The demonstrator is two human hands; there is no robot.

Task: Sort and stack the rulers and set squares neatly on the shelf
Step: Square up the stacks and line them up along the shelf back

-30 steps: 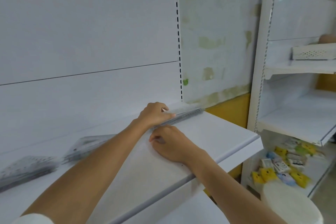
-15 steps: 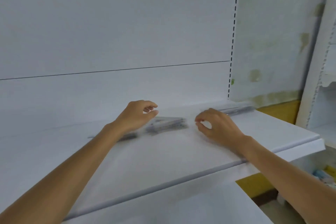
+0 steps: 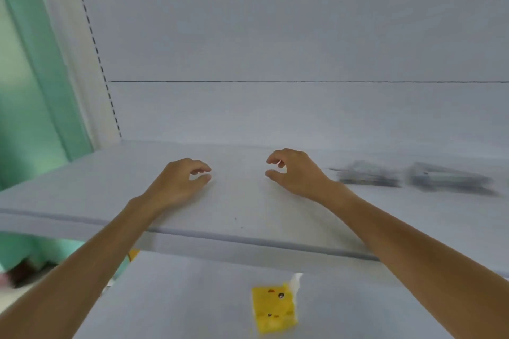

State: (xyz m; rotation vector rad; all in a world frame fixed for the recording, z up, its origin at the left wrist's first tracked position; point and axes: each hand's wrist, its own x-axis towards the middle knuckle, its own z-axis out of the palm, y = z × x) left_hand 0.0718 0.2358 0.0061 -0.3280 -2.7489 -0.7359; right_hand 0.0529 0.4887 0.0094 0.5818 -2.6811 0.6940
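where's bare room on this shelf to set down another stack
Bare shelf runs from the left hand out to the slotted post. The gap between that hand and the right hand is free, as is the front strip along the edge. Crowded: right of the right hand lie a blurred pile and a second pile.
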